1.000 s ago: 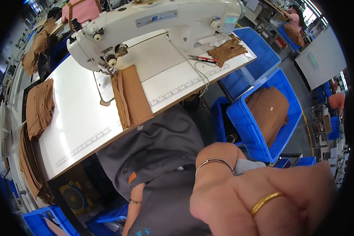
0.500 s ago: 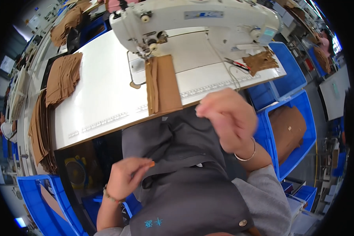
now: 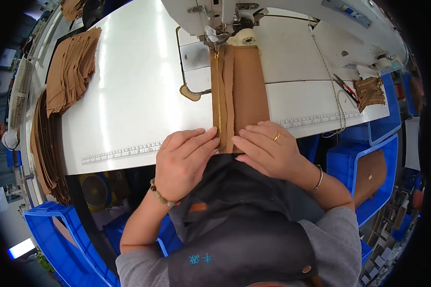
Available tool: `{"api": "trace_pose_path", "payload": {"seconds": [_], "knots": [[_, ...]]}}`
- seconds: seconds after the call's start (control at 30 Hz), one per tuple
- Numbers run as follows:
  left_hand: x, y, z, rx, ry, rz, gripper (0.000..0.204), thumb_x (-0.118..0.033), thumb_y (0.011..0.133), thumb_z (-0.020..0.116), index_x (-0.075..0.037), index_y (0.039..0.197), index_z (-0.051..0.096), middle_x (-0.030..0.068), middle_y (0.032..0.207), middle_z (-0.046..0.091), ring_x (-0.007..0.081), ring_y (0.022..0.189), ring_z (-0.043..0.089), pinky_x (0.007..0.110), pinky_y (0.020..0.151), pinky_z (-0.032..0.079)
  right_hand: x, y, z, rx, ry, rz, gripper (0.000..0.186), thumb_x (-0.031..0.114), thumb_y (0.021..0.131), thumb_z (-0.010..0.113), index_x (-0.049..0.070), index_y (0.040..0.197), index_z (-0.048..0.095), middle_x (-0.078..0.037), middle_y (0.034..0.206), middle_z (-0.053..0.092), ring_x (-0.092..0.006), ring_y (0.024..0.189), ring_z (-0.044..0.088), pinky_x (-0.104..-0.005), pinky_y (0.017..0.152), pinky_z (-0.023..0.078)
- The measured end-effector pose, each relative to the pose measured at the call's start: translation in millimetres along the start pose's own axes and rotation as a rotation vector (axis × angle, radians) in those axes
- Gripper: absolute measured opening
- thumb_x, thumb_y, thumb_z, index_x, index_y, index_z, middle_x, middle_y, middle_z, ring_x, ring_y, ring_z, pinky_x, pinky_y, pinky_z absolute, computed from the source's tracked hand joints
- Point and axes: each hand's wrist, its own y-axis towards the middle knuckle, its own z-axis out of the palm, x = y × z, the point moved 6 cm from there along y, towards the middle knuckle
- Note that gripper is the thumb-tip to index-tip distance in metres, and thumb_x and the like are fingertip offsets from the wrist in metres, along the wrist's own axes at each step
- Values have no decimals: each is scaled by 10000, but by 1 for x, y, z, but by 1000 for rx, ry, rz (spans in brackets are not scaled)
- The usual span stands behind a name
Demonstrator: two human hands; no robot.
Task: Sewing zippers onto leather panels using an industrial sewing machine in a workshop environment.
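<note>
A brown fabric panel (image 3: 250, 88) lies on the white sewing table, with a gold-toothed zipper (image 3: 219, 95) along its left side. Its far end sits at the needle and presser foot (image 3: 216, 39) of a white sewing machine (image 3: 285, 26). My left hand (image 3: 183, 155) holds the zipper side at the panel's near end, fingers together. Opposite it, my right hand (image 3: 272, 152) has its fingers closed on the near end of the brown fabric. Both thumbs are partly hidden near the table edge.
Stacked brown pieces (image 3: 74, 69) lie at the table's left, and more hang over its edge (image 3: 48, 148). Red-handled snips (image 3: 347, 91) and a bundle of brown zipper pieces (image 3: 370, 94) are at the right. Blue bins (image 3: 336, 165) flank the table.
Both hands have moved from above my lap up to the panel's near end and taken hold of it. The view has shifted closer to the machine. An orange-brown patch on my apron is now uncovered.
</note>
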Motion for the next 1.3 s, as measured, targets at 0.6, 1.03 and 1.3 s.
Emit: {"api": "trace_pose_path", "payload": {"seconds": [0.6,1.03,1.3], "knots": [[30,-10,2,-276,-565,-428,76,0,991,599,20,951,660,178,1154,739,260,953,680,325,836,535,13,20,4,129,-104,-221,240,164,784,721,75,1007,715,-60,1183,694,-138,781,570,-285,680,505],[24,-8,0,-262,-496,-327,68,25,963,603,19,959,671,171,1132,743,322,1063,691,372,909,542,10,12,10,6,-44,-205,144,105,796,735,39,923,717,-67,975,668,-228,1000,666,-377,904,571],[-19,4,14,-142,-64,3,214,-8,782,764,1,990,713,118,1148,756,330,1088,692,376,870,569,12,0,7,-13,-86,-212,145,121,792,728,70,925,756,-54,976,678,-223,978,684,-380,918,571]]}}
